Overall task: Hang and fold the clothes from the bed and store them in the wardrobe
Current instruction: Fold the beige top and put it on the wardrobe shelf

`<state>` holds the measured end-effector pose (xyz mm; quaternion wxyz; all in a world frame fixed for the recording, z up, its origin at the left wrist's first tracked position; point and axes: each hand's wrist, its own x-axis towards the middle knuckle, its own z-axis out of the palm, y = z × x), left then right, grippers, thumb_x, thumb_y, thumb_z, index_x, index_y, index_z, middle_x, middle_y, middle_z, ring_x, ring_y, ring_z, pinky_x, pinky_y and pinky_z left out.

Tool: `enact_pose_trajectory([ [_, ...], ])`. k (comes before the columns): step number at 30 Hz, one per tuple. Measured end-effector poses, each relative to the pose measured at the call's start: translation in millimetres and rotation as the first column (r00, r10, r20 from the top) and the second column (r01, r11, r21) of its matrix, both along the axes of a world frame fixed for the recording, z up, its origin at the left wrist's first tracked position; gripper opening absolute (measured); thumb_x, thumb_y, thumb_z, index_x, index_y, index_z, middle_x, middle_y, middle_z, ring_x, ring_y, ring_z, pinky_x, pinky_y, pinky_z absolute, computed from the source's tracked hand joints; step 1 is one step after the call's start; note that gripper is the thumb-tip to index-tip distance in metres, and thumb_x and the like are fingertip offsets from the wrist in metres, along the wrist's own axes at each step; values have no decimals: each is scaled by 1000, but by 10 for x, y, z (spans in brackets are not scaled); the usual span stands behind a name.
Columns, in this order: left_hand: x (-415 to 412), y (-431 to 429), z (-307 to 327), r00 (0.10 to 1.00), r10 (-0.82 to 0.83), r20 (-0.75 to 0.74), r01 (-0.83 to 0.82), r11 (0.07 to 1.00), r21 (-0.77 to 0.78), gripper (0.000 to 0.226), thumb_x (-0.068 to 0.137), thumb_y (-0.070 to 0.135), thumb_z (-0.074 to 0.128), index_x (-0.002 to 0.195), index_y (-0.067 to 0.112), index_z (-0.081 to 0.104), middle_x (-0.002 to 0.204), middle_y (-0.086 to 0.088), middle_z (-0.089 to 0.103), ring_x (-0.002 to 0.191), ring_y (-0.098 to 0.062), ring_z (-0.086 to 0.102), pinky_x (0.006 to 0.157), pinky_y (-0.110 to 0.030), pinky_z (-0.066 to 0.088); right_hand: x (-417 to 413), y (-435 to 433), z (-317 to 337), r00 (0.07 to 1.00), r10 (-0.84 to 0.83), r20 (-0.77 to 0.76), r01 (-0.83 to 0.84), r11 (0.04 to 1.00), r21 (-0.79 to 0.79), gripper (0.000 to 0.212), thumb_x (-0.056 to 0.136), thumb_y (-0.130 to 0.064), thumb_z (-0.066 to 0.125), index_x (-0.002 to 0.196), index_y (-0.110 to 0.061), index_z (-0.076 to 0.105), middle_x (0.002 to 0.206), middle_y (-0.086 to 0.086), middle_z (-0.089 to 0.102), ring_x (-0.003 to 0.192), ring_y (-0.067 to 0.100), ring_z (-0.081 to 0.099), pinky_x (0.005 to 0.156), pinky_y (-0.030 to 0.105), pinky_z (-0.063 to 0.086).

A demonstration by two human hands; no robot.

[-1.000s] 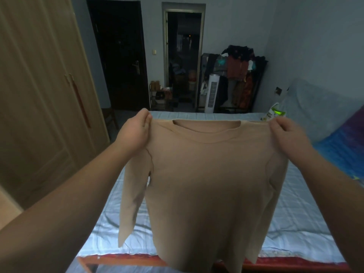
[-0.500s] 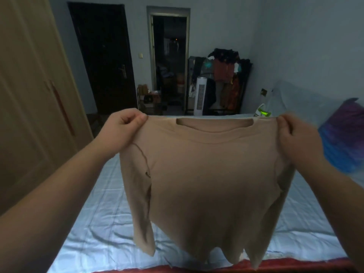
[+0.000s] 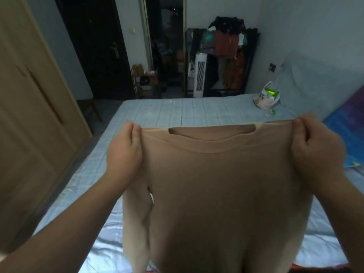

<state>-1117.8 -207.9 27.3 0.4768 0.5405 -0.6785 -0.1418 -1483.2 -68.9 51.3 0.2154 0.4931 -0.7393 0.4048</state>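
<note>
The left hand [image 3: 124, 154] and right hand [image 3: 317, 150] are each pinching a shoulder of the tan top [image 3: 226, 184], stretching it between them at frame centre. It is hanging neck-up, long axis vertical, over the bed [image 3: 157, 115]. At frame left the wardrobe [image 3: 29, 115] is showing shut doors; a white bag [image 3: 266, 98] is sitting upper right, contents unclear.

Home bedroom: bed [image 3: 167, 113], wooden wardrobe [image 3: 29, 115], probably clothes rack [image 3: 230, 48] by doorway.
</note>
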Motion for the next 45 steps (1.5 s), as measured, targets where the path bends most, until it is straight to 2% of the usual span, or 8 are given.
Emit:
enact_pose_trajectory([
  [5,-594,-442,-561,977,72,200,-65,997,-40,25,104,38,38,83,25,42,65,2,50,64,-25,49,60,-37,32,-769,-627,-505,997,70,-13,-68,993,101,23,100,-34,41,91,-16,53,74,5,54,73,36,57,60,37,37],
  [9,-1251,-852,-914,963,104,250,-125,990,69,24,106,34,41,84,24,42,63,3,47,63,-23,45,61,-36,29,-1356,-1267,-933,991,96,99,-115,970,216,22,100,-31,42,88,-15,50,81,12,59,78,37,57,60,37,33],
  [14,-1931,-1477,-1330,944,128,304,-190,964,186,27,106,34,40,84,19,43,62,4,48,57,-15,41,56,-35,23,-1980,-2092,-1548,972,97,214,-170,921,352,19,101,-31,40,86,-21,44,79,-1,50,78,28,52,61,37,37],
  [21,-2555,-2646,-2477,896,95,434,-264,899,349,33,106,41,36,83,17,41,67,4,45,67,-21,44,62,-35,27,-2512,-3308,-2857,967,58,249,-181,843,507,17,99,-30,37,84,-23,42,88,10,55,85,34,53,65,41,40],
  [30,-3108,-4178,-4419,836,5,549,-294,849,439,33,106,40,31,85,16,41,73,-5,52,78,-34,53,70,-40,36,-2989,-4795,-4731,990,-12,138,-82,750,656,28,103,-33,33,95,-15,53,95,16,56,91,38,54,69,40,38],
  [33,-3248,-4482,-4950,769,-10,640,-331,849,411,35,106,41,30,95,15,50,91,-11,56,90,-36,53,72,-42,36,-3088,-5134,-5212,997,3,78,-57,715,697,30,104,-34,33,105,-11,54,108,20,52,102,40,49,78,48,43],
  [36,-3328,-4755,-5309,715,-18,699,-373,836,403,41,106,43,28,110,14,57,109,-14,56,103,-36,51,78,-45,38,-3162,-5383,-5546,999,-6,53,-34,700,714,33,103,-36,32,107,-11,53,111,19,49,106,39,48,79,49,44],
  [45,-3437,-5205,-5984,674,-13,738,-357,869,341,33,104,44,33,102,19,53,105,-11,60,102,-35,51,84,-47,35,-3309,-5774,-6212,993,-5,-115,84,715,694,27,97,-37,48,96,-11,53,99,19,55,95,40,52,78,48,40],
])
